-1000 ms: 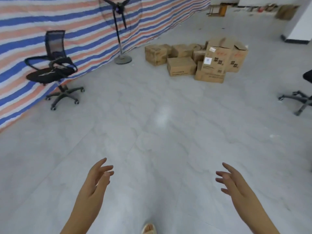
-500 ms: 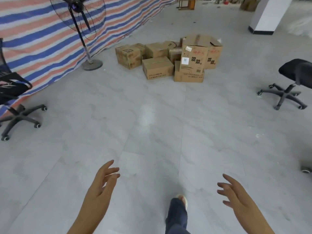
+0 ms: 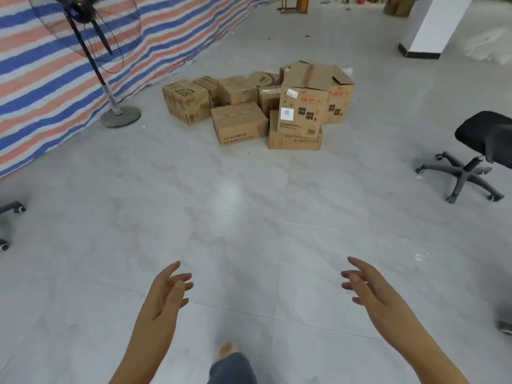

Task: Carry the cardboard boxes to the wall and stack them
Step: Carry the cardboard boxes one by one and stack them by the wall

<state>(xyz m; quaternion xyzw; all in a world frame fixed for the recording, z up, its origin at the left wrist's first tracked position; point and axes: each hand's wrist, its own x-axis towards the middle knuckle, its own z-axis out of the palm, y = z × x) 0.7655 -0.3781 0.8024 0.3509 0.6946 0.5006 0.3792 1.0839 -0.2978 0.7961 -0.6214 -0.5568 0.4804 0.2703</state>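
- A foot [image 3: 228,348] and a jeans leg [image 3: 234,370] show at six o'clock on the floor [image 3: 241,245], which is laid in large pale grey marbled tiles with thin joints and a soft glare patch.
- The left hand [image 3: 166,291] and right hand [image 3: 367,285] hang over the tiles, palms turned inward, fingers loose and spread, holding nothing.
- At nine o'clock, the wheeled foot of a chair [image 3: 11,217] pokes in at the edge.
- At three o'clock stands a black office chair [image 3: 476,151] on a five-star base.
- The cardboard boxes [image 3: 260,109] sit in a cluster on the floor at twelve o'clock, well apart from the hands; one tall box [image 3: 303,106] rests on a flatter one.
- At ten o'clock a pedestal fan [image 3: 91,45] stands on a round base, near the boxes.
- Behind it hangs a striped tarp [image 3: 41,87] in blue, orange and white.
- At one o'clock, far off, rises a white pillar [image 3: 432,26] with a dark skirting.
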